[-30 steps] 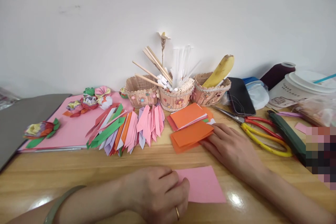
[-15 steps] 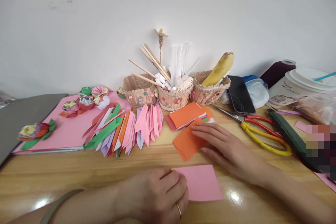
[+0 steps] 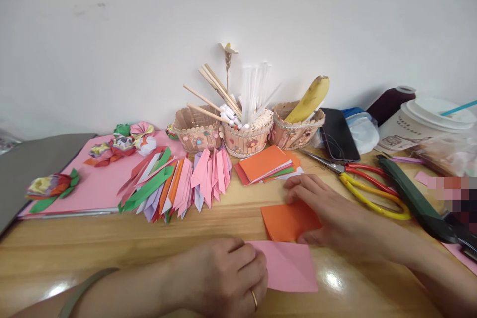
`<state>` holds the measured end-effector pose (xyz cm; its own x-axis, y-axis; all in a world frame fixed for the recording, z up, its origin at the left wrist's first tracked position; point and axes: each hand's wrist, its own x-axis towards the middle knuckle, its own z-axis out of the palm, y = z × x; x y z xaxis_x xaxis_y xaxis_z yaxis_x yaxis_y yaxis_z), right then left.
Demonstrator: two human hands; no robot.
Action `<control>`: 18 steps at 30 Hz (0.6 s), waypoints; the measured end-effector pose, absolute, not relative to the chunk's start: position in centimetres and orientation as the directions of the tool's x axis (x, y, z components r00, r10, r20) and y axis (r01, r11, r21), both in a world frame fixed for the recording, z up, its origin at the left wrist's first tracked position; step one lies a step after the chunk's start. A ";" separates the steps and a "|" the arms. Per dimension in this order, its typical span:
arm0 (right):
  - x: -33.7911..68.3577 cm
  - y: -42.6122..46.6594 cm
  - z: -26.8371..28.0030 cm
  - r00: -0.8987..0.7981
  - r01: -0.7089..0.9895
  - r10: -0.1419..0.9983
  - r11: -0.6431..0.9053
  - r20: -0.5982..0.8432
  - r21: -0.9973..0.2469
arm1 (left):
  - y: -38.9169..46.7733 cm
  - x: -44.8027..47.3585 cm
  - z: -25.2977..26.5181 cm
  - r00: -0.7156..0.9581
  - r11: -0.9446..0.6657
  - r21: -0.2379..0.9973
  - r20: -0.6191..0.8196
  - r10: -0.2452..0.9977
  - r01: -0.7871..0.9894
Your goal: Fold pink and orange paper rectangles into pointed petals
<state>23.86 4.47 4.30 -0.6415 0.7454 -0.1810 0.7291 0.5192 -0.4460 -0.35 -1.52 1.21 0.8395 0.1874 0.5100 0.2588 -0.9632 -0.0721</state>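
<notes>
A folded orange paper rectangle [image 3: 285, 218] is shifting towards five o'clock, the right hand [image 3: 326, 208] loosely gripping it. At six o'clock, the left hand [image 3: 227, 273] is curling over a flat pink paper rectangle [image 3: 290, 268], pinch hidden. Loose gripping is risking splayed layers.

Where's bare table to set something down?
Widest: the table between the folded strips and left forearm. Smaller: between the pink paper and right forearm. Crowded: along the wall, where baskets stand, and on the right, with scissors, phone and cup.
</notes>
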 end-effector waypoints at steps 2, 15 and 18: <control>23.8 4.5 4.0 -0.584 0.782 0.782 0.469 -0.219 -0.410 | -1.5 -0.3 1.3 0.837 -0.964 -0.064 0.514 0.189 0.257; 24.4 2.5 2.4 -0.565 0.790 0.823 0.520 -0.057 -0.327 | -1.4 -0.4 1.1 0.850 -0.960 -0.097 0.493 0.185 0.265; 24.9 2.1 1.7 -0.628 0.711 0.777 0.600 0.053 -0.366 | -1.4 -0.3 1.0 0.846 -0.959 -0.092 0.498 0.190 0.270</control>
<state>24.89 2.13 1.66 -0.6277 0.7766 0.0529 0.7114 0.6000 -0.3660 -0.33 -1.37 0.97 0.8461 0.1900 0.4980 0.2696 -0.9585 -0.0923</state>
